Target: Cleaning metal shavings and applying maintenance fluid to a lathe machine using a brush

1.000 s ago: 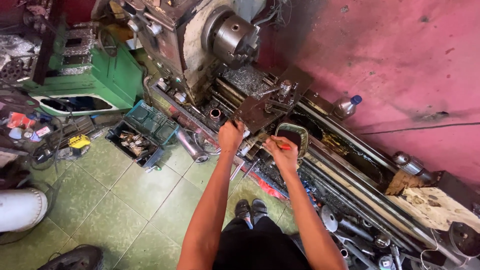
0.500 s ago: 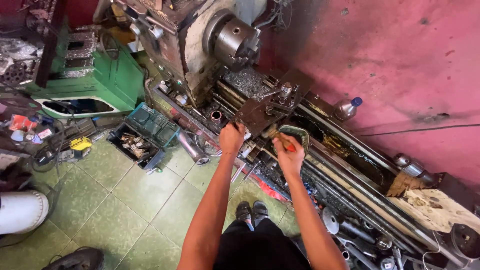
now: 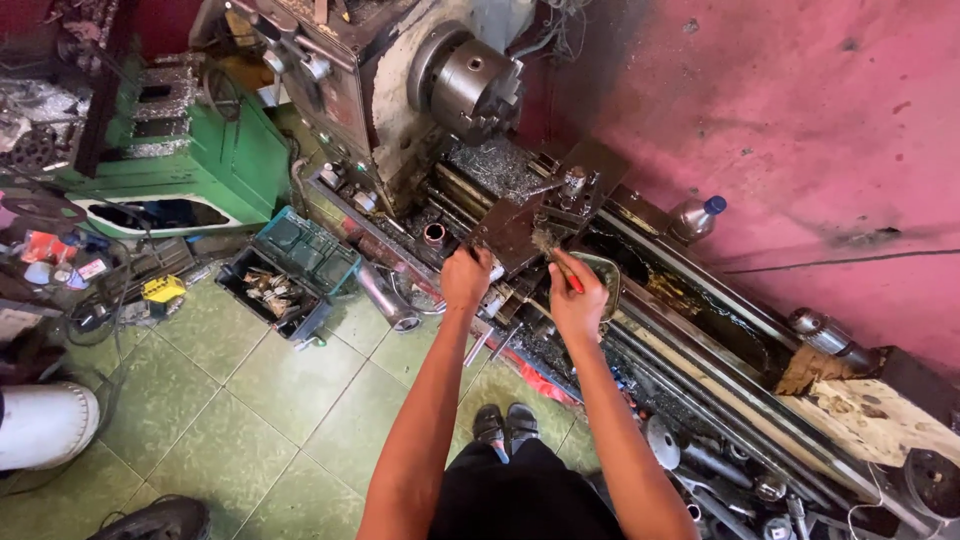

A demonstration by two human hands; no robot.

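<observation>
Right hand (image 3: 578,300) grips red-handled brush (image 3: 556,258), bristles at lathe carriage (image 3: 520,225) — left hand (image 3: 466,278) closed on carriage edge, apparently for bracing.

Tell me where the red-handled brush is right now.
In the head view, the red-handled brush is in the right hand, bristles on the lathe's carriage, just right of the left hand and below the chuck.

A clear plastic bottle (image 3: 694,217) with blue cap stands behind the lathe (image 3: 450,110).
</observation>
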